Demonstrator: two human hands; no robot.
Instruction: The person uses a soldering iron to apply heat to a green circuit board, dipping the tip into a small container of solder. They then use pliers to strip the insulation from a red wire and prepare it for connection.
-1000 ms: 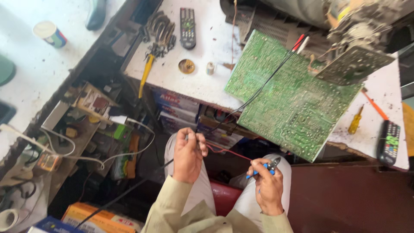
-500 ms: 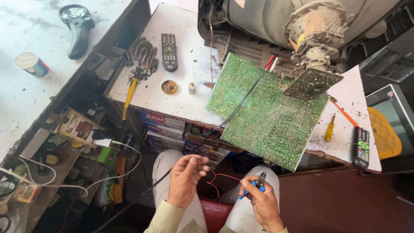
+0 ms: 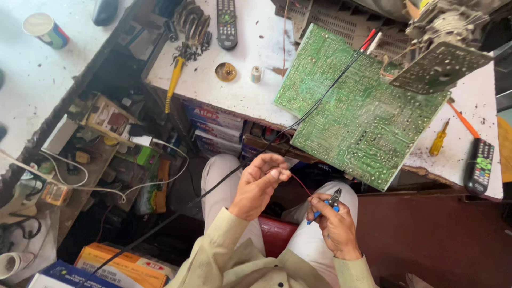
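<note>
My left hand [image 3: 260, 184] pinches a thin red wire [image 3: 301, 184] over my lap, fingers closed on its end. My right hand [image 3: 335, 224] grips small blue-handled cutters [image 3: 329, 202], jaws pointing up toward the wire's other end. A black cable [image 3: 314, 109] runs from the large green circuit board [image 3: 357, 112] down past my left hand toward the floor. The board lies tilted over the white bench's front edge, just above both hands.
The white bench [image 3: 224, 90] carries a black remote [image 3: 226, 16], a brass disc [image 3: 226, 71], yellow-handled pliers [image 3: 174, 82], a yellow screwdriver [image 3: 439, 140] and a second remote [image 3: 479, 166]. A paper cup [image 3: 45, 30] stands far left. Cluttered shelves and boxes [image 3: 120, 266] lie lower left.
The view has shifted and tilted between frames. Both hands have stayed over my lap with the wire and cutters, the left hand lifting slightly toward the board.
</note>
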